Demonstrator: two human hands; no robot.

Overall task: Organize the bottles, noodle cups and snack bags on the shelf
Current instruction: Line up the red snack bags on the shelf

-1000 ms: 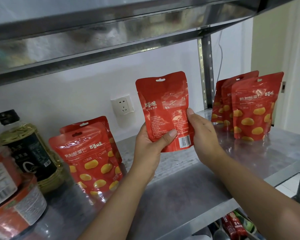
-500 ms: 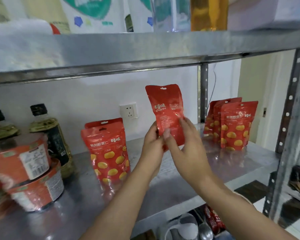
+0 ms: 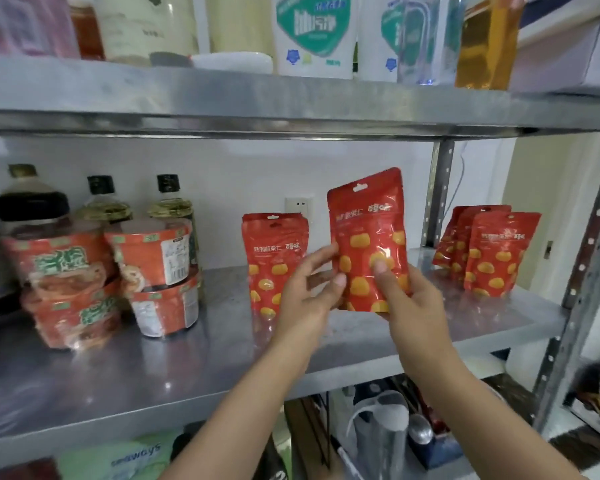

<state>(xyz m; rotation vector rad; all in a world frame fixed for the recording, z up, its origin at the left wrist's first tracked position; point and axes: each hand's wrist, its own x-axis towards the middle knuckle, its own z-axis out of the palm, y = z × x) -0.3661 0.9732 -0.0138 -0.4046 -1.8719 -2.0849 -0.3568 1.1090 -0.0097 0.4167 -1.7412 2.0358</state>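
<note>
A person's right hand (image 3: pixel 413 306) grips a red snack bag (image 3: pixel 368 233) by its lower edge, thumb pressed on the printed front and fingers hidden behind, holding it upright in the air above the steel shelf (image 3: pixel 222 362). The left hand (image 3: pixel 305 299) meets the bag's left edge just beside that grip with fairly straight fingers; whether it pinches the film or only steadies it cannot be told.

Below the grip the shelf board is bare. Just left of the grip and a little behind it, a second bag (image 3: pixel 274 258) of the same kind stands on the board. Right of the grip and further back, a cluster of bags (image 3: pixel 492 251) stands overlapping near the upright post. Well to the left, noodle cups (image 3: pixel 118 278) sit stacked two high, with oil bottles (image 3: pixel 101 202) behind them. Behind the held bag, a wall socket (image 3: pixel 298 204) shows.

The step in hand appears to be sorting the snack bags, with this one not yet set down. The next move likely calls for choosing one of the two groups, lowering the bag onto its base and releasing gently, since the thin pouch could tip over or topple its neighbours.
</note>
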